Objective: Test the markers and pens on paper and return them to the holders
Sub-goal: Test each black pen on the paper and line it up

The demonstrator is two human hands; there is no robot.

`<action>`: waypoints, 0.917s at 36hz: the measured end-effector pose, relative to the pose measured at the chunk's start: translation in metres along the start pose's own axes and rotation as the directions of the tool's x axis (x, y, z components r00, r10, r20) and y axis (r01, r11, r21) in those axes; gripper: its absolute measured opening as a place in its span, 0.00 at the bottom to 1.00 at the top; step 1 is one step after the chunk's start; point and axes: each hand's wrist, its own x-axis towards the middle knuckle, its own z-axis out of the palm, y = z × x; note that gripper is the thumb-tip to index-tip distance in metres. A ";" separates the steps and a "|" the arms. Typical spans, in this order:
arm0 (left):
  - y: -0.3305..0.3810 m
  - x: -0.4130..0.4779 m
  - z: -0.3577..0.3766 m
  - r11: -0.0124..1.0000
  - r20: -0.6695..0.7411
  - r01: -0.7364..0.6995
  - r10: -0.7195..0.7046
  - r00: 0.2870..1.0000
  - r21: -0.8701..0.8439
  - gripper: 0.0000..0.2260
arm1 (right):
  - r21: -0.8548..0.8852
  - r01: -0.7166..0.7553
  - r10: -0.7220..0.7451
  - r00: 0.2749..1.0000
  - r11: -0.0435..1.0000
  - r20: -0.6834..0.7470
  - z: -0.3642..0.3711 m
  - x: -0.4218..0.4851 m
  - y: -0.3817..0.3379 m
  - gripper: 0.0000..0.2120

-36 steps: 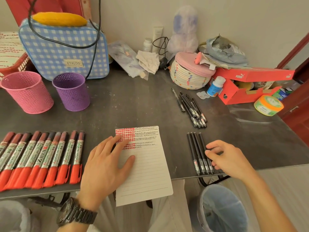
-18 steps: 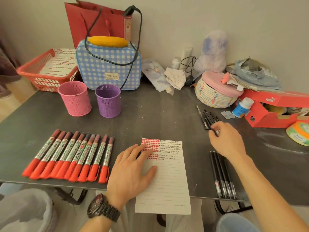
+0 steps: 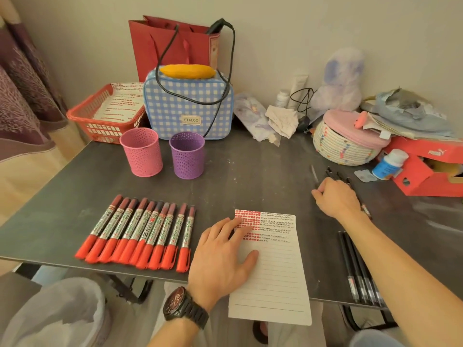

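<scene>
A lined paper sheet (image 3: 275, 271) with red and black test marks lies at the table's front edge, overhanging it. My left hand (image 3: 223, 256) rests flat on its left side, fingers spread. Several red-capped markers (image 3: 140, 234) lie in a row to the left. My right hand (image 3: 335, 196) lies over the far group of black pens (image 3: 335, 175), fingers curled down onto them; whether it grips one is hidden. A second group of black pens (image 3: 358, 269) lies near the front right edge. The pink holder (image 3: 141, 156) and purple holder (image 3: 187, 156) stand upright behind the markers.
A blue checked bag (image 3: 188, 106), a red basket (image 3: 105, 121) of papers and a red paper bag stand at the back. A woven lidded basket (image 3: 345, 144), a small bottle (image 3: 389, 164) and a red shoebox (image 3: 426, 169) crowd the back right. Bins sit below the table.
My right hand left the near group of black pens and moved back to the far group. My head lifted, so more of the back of the table shows. My left hand stayed on the paper.
</scene>
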 end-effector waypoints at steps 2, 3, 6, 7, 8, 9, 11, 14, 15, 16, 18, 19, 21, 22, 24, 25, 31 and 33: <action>0.000 0.000 0.000 1.000 -0.005 0.000 0.000 1.000 -0.003 0.27 | 0.027 0.003 -0.004 1.000 1.000 0.011 0.001 0.001 0.002 0.09; 0.000 0.000 0.001 1.000 -0.007 -0.001 0.001 1.000 -0.004 0.27 | 0.048 -0.013 0.011 0.999 0.999 0.036 0.001 0.001 0.003 0.10; 0.000 0.000 0.001 1.000 -0.006 -0.004 0.004 1.000 -0.007 0.27 | 0.241 -0.089 0.063 0.992 0.967 0.114 0.000 0.000 0.001 0.21; 0.000 0.000 0.001 1.000 -0.008 -0.005 0.004 1.000 -0.008 0.27 | 0.370 -0.110 0.067 0.989 0.923 0.130 -0.001 -0.003 -0.002 0.22; 0.000 0.000 0.001 1.000 -0.010 -0.005 0.005 1.000 -0.010 0.27 | 0.503 -0.124 0.062 0.989 0.856 0.138 -0.003 -0.008 -0.006 0.23; 0.000 -0.001 0.000 1.000 -0.009 -0.004 0.004 1.000 -0.010 0.27 | 0.617 -0.132 0.053 0.988 0.776 0.144 -0.004 -0.016 -0.011 0.21; 0.001 -0.001 0.000 1.000 -0.011 -0.003 0.003 1.000 -0.009 0.27 | 0.771 -0.128 0.017 0.988 0.624 0.151 -0.009 -0.037 -0.021 0.15; 0.002 -0.002 -0.002 1.000 -0.012 -0.002 0.001 1.000 -0.008 0.27 | 0.917 -0.110 -0.073 0.986 0.383 0.148 -0.010 -0.078 -0.032 0.09; 0.002 -0.002 -0.002 1.000 -0.016 -0.004 0.003 1.000 -0.010 0.27 | 0.943 -0.108 -0.093 0.985 0.316 0.144 -0.010 -0.092 -0.036 0.08; 0.003 -0.002 -0.002 1.000 -0.020 -0.008 0.007 1.000 -0.015 0.28 | 0.959 -0.111 -0.107 0.984 0.261 0.143 -0.008 -0.106 -0.039 0.07; 0.003 -0.002 -0.003 0.999 -0.037 -0.018 0.017 0.999 -0.035 0.28 | 0.973 -0.114 -0.136 0.980 0.202 0.143 -0.003 -0.132 -0.044 0.05; 0.003 -0.003 -0.004 0.998 -0.052 -0.026 0.024 0.998 -0.051 0.29 | 0.974 -0.107 -0.148 0.979 0.200 0.138 0.002 -0.142 -0.046 0.05; 0.003 -0.004 -0.004 0.995 -0.081 -0.055 0.048 0.996 -0.087 0.28 | 0.971 -0.086 -0.173 0.977 0.224 0.127 0.012 -0.159 -0.049 0.08; 0.003 -0.004 -0.004 0.992 -0.091 -0.075 0.066 0.994 -0.099 0.28 | 0.966 -0.069 -0.189 0.975 0.249 0.118 0.016 -0.165 -0.051 0.09; 0.002 -0.005 -0.003 0.987 -0.116 -0.125 0.114 0.987 -0.102 0.25 | 0.947 -0.003 -0.232 0.969 0.320 0.082 0.025 -0.174 -0.053 0.10; 0.002 -0.005 -0.002 0.983 -0.135 -0.153 0.140 0.981 -0.097 0.23 | 0.941 0.030 -0.258 0.964 0.338 0.062 0.028 -0.176 -0.053 0.09; -0.002 -0.006 -0.001 0.971 -0.194 -0.233 0.218 0.956 -0.057 0.14 | 0.937 0.103 -0.306 0.952 0.333 0.004 0.032 -0.180 -0.051 0.07; 0.000 -0.007 -0.001 0.974 -0.160 -0.223 0.214 0.964 -0.044 0.14 | 0.941 0.116 -0.315 0.949 0.318 -0.011 0.034 -0.180 -0.051 0.08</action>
